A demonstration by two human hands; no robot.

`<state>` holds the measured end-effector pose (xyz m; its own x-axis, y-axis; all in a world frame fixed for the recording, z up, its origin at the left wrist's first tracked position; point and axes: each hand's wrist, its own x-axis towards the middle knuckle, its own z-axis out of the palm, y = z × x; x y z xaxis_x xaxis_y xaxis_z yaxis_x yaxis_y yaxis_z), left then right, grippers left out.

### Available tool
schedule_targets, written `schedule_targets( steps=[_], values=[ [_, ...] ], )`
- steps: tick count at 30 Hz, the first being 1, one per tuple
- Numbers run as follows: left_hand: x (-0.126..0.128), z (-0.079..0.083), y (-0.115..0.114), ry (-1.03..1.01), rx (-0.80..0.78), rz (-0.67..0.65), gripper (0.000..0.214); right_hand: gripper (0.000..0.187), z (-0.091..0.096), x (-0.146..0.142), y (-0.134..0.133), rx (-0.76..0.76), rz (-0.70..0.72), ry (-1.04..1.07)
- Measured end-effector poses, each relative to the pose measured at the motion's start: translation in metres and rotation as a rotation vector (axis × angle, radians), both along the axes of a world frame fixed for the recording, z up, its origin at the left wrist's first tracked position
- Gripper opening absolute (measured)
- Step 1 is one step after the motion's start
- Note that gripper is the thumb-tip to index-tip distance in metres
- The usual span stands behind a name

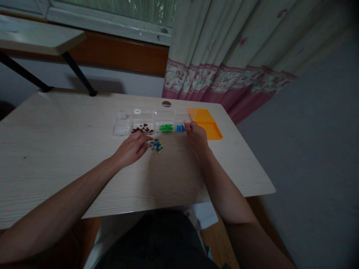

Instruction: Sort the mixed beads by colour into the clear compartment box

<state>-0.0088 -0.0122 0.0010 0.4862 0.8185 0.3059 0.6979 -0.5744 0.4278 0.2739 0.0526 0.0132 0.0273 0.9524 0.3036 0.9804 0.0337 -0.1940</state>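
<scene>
A clear plastic sorting box (123,121) lies on the wooden table (56,149), with dark red pieces (143,129), green pieces (166,127) and blue pieces (180,128) in separate compartments. A small loose pile of blue and yellow pieces (157,146) sits on the table just in front of the box. My left hand (131,148) rests beside the pile with fingertips pinched at its left edge. My right hand (196,136) reaches to the blue compartment, fingers curled together at its right side. What either hand holds is too small to make out.
An orange lid or tray (206,123) lies right of the box near the table's right edge. A flowered curtain (224,74) hangs behind. A second table's black legs (78,74) stand on the far left. A round hole cover (166,104) sits at the back edge.
</scene>
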Motion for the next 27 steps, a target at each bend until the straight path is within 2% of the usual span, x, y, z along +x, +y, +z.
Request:
schedule_targets(
  steps=[14, 27],
  values=[
    [-0.002, -0.005, 0.001, 0.002, 0.006, -0.007, 0.025, 0.056, -0.004, 0.001, 0.004, 0.038, 0.019, -0.059],
    [-0.001, -0.003, 0.001, -0.002, 0.007, -0.004, 0.024, 0.052, 0.009, -0.006, -0.007, 0.160, 0.088, -0.048]
  ],
)
